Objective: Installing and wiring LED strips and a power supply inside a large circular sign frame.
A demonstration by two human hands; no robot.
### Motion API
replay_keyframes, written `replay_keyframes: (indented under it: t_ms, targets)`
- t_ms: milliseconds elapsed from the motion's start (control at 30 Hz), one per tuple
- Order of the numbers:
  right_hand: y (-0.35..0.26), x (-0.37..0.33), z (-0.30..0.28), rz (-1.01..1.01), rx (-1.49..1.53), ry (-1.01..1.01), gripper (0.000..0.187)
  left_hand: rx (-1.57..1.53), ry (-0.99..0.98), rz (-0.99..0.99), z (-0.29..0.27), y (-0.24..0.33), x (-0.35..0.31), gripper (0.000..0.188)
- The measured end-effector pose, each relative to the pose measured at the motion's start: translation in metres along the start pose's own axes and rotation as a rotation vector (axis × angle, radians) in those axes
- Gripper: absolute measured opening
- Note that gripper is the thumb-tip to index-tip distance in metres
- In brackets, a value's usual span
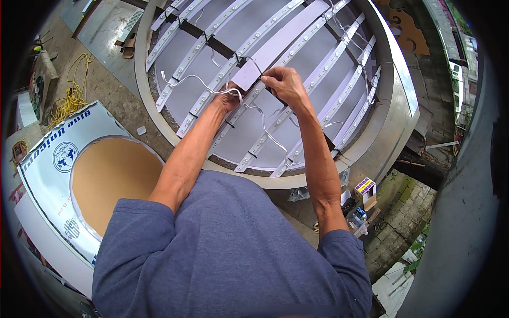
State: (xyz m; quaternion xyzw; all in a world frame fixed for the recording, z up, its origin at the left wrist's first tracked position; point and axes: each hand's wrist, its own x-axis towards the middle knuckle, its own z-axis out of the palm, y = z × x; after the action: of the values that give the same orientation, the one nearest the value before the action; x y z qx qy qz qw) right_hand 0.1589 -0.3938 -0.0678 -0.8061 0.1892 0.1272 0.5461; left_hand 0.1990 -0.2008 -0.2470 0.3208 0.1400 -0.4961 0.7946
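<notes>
Here, the right hand point(287, 85) pinches a black tie point(255, 64).

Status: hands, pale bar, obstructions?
Left hand at near end of pale bar, grip hidden; right hand pinched at black tie. Bar lies among LED strips. Loose white wire crosses left hand.

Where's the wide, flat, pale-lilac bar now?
Head view, upper centre: the bar lies between white LED strips inside the round grey metal frame, its near end by left hand and right hand.
</notes>
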Motion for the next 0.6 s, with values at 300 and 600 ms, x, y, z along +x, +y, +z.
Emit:
replay_keyframes:
  t_ms: [300,600]
  targets:
    - [0.015,-0.027,0.016,0.070,0.436,-0.140,0.028,0.013,-0.028,0.036,0.021,-0.004,-0.003,0.014]
    - [0.008,-0.029,0.025,0.060,0.249,-0.186,0.024,0.016,-0.036,0.075,0.031,0.001,-0.004,0.013]
